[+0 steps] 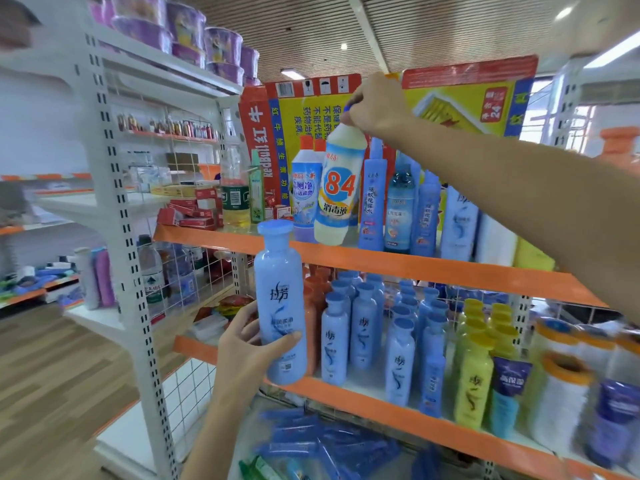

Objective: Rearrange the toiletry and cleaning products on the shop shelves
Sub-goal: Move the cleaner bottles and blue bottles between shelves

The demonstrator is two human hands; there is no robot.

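With the right hand (375, 103) closed round the neck of the tilted "84" disinfectant bottle (337, 188) at upper centre and the left hand (247, 348) wrapped round a blue shampoo bottle (281, 306) at lower centre, set each down upright, label outward.

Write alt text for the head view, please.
The right hand lifts a tilted white "84" bottle by its neck over the upper shelf. The left hand holds an upright blue shampoo bottle before the lower shelf.
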